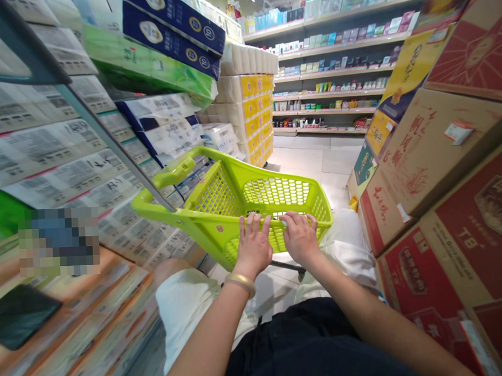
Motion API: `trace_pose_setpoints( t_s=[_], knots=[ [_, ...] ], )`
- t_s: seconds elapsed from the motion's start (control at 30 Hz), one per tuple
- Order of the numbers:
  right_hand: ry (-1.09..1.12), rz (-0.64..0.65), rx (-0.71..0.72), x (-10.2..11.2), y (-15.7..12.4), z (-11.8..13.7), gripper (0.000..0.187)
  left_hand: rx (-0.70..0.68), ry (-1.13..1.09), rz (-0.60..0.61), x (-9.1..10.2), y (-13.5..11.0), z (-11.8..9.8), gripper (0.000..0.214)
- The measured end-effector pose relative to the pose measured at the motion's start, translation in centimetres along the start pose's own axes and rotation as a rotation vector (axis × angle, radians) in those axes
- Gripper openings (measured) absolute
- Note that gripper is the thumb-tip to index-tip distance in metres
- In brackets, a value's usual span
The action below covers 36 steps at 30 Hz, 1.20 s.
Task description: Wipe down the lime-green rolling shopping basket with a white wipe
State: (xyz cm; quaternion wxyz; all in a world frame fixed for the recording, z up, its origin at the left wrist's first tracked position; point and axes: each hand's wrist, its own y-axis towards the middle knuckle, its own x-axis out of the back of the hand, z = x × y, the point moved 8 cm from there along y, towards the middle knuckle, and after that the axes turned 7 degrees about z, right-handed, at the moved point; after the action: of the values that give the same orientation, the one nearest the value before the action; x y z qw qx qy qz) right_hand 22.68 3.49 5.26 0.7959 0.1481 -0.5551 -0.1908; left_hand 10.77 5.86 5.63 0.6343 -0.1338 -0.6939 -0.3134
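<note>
A lime-green plastic shopping basket on wheels point(215, 192) stands in front of me, with a mesh wall and a long pull handle point(171, 177) reaching to the left. My left hand point(253, 246) lies over its near rim, fingers spread and curled down across the edge. My right hand point(301, 238) grips the same rim just to the right. A gold bangle point(239, 284) circles my left wrist. The basket holds nothing that I can see. Its wheels are mostly hidden beneath it.
Tall stacks of packaged toilet rolls point(66, 151) line the left of the aisle. Printed cardboard cartons point(436, 157) wall the right side. Ahead, a tiled floor point(303, 161) runs to shelves of small packaged goods point(329, 73).
</note>
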Motion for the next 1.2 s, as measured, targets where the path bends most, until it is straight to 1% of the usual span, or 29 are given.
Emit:
trace_pose_setpoints(
  t_s=[0.1,0.23,0.57,0.77,1.0,1.1,1.2],
  knots=[
    [-0.024,-0.011,-0.020,0.3,-0.1,-0.6,0.036,-0.013,-0.011,0.005,-0.2,0.2,-0.3,0.074],
    [-0.023,-0.026,-0.034,0.3,-0.1,-0.7,0.036,-0.020,-0.022,0.003,-0.3,0.4,-0.4,0.076],
    [-0.052,0.007,-0.038,-0.3,0.4,-0.4,0.038,-0.037,-0.013,0.017,-0.3,0.9,0.6,0.076],
    [-0.045,0.002,-0.024,-0.7,1.3,0.6,0.037,-0.035,0.011,0.006,-0.4,1.6,1.9,0.075],
    [-0.048,0.069,-0.008,-2.0,2.2,2.1,0.043,0.074,0.022,0.006,-0.4,1.9,4.0,0.074],
    [-0.053,0.070,-0.006,-2.0,1.6,1.6,0.045,0.115,0.027,0.011,-0.1,1.8,5.0,0.073],
    [-0.064,0.036,0.000,-1.5,0.3,0.3,0.044,0.164,0.006,0.045,0.0,1.8,6.0,0.069]
  ],
)
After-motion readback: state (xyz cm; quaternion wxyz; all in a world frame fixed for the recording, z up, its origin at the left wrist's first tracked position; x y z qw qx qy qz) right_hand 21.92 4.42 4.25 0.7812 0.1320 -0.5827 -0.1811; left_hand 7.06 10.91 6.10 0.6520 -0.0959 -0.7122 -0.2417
